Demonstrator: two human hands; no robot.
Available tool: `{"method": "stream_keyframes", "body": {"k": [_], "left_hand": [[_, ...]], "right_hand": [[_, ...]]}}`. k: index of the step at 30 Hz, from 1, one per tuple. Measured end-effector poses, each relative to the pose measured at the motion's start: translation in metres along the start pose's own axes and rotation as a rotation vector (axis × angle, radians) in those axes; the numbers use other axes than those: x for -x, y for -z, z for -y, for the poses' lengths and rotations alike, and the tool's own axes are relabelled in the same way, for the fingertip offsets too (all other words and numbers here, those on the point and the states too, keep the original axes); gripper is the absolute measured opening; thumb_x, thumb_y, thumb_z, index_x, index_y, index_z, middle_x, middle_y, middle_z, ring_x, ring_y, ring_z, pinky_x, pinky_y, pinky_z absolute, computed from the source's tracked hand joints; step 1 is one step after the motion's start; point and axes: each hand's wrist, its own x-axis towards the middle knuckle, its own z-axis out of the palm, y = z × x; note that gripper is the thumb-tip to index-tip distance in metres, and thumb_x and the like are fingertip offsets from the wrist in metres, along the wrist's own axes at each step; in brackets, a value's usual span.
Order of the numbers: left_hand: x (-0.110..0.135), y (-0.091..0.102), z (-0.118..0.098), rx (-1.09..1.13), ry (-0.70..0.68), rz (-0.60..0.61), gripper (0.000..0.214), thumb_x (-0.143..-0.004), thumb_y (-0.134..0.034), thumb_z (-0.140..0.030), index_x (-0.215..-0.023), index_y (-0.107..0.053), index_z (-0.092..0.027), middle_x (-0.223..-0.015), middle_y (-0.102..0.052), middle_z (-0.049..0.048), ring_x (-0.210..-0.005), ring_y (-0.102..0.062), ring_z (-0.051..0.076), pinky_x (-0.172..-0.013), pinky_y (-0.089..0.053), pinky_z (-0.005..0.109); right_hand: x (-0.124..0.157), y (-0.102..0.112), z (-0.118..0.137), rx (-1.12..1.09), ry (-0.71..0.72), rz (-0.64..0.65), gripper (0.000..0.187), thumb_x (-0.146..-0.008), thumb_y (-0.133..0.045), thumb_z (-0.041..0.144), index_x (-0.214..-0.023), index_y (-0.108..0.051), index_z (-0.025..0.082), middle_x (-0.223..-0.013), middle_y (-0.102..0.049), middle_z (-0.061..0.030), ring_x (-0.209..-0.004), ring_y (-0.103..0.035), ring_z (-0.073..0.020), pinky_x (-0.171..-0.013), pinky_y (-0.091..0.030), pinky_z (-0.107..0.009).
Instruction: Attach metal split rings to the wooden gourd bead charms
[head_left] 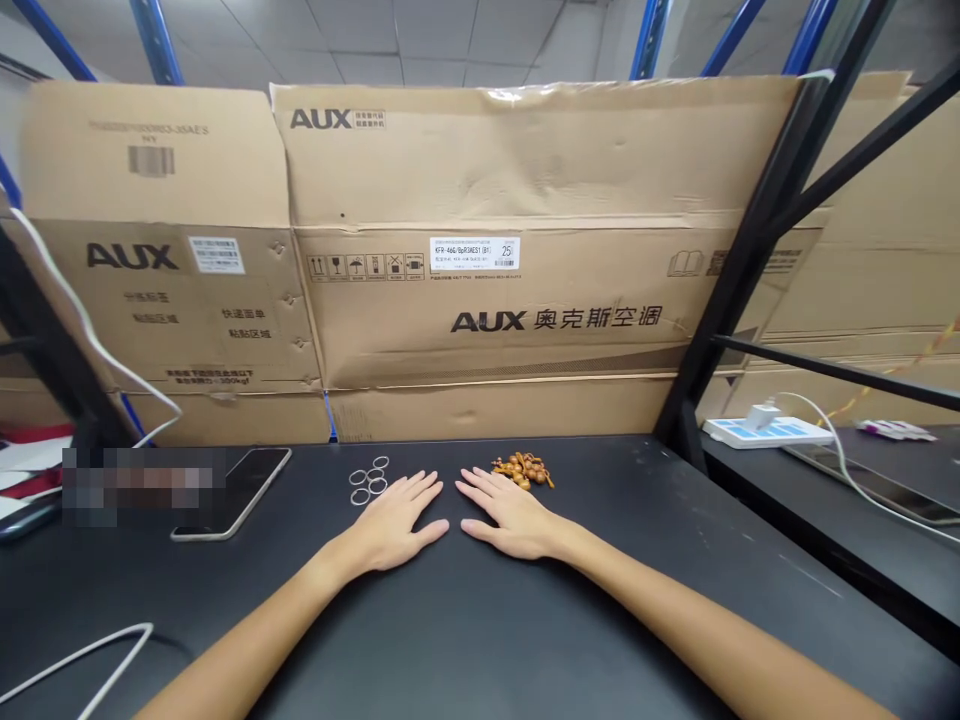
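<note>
A white cable [82,665] is curling across the black table [480,640] at far left, and a smartphone [232,492] is lying flat beside a pixelated patch that hides whatever sits there. Just to its right, a small cluster of metal rings [369,481] is sitting by the fingertips of the person's left hand [390,522], which is resting open and palm down, released and grasping nothing. The right hand [510,515] is lying open the same way, also empty, just short of a bunch of carved wooden gourd beads [523,470]. Farther right, a white charger [765,415] is plugged into a blue-and-white power strip [765,437]. Behind them all, flattened AUX cartons [525,160] are standing against a black metal frame [757,250], displaying the model label KFR-46G/BpR3KES1(B1), a boxed 25, and the printed Chinese brand line 奥克斯空调, while the left-hand panel is carrying the words 快递面单粘贴区域.
</note>
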Motion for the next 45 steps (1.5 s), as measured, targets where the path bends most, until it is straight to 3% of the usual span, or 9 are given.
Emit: {"method": "stream_keyframes", "body": {"k": [9, 21, 29, 38, 45], "left_hand": [[-0.001, -0.001, 0.009, -0.016, 0.002, -0.009, 0.066, -0.092, -0.028, -0.062, -0.147, -0.026, -0.026, -0.154, -0.021, 0.0034, -0.142, -0.019, 0.022, -0.117, -0.011, 0.04], [0.006, -0.007, -0.006, -0.027, -0.058, 0.013, 0.072, -0.092, -0.027, -0.062, -0.149, -0.018, -0.02, -0.155, -0.014, 0.0055, -0.143, -0.014, 0.024, -0.117, -0.01, 0.039], [0.002, -0.002, 0.004, -0.003, -0.024, 0.003, 0.068, -0.092, -0.027, -0.062, -0.148, -0.021, -0.023, -0.154, -0.019, 0.0046, -0.142, -0.019, 0.022, -0.117, -0.009, 0.039], [0.008, -0.007, -0.011, -0.002, -0.079, -0.005, 0.069, -0.092, -0.029, -0.061, -0.149, -0.019, -0.024, -0.155, -0.017, 0.0045, -0.143, -0.014, 0.026, -0.116, -0.012, 0.042], [0.004, -0.002, -0.004, -0.001, -0.028, -0.013, 0.067, -0.093, -0.025, -0.062, -0.147, -0.027, -0.023, -0.153, -0.024, 0.005, -0.141, -0.022, 0.024, -0.116, -0.013, 0.042]], "right_hand": [[0.002, -0.002, -0.001, 0.044, -0.01, 0.013, 0.071, -0.091, -0.029, 0.066, -0.148, -0.023, 0.024, -0.155, -0.015, -0.0038, -0.143, -0.01, -0.0237, -0.117, -0.011, -0.042], [0.008, -0.001, 0.01, 0.045, 0.022, 0.039, 0.075, -0.091, -0.027, 0.066, -0.149, -0.019, 0.019, -0.155, -0.011, -0.0062, -0.143, -0.008, -0.0253, -0.117, -0.01, -0.044], [0.007, -0.004, 0.007, 0.042, 0.023, 0.035, 0.073, -0.091, -0.029, 0.065, -0.148, -0.02, 0.021, -0.155, -0.012, -0.0049, -0.143, -0.007, -0.0245, -0.117, -0.01, -0.044], [0.007, -0.004, 0.007, 0.039, 0.026, 0.019, 0.072, -0.091, -0.03, 0.065, -0.148, -0.021, 0.023, -0.155, -0.014, -0.004, -0.143, -0.009, -0.0251, -0.117, -0.011, -0.044], [0.007, -0.003, 0.008, 0.039, 0.019, 0.026, 0.073, -0.09, -0.029, 0.066, -0.148, -0.021, 0.023, -0.155, -0.014, -0.0037, -0.143, -0.009, -0.0246, -0.117, -0.011, -0.044]]}}
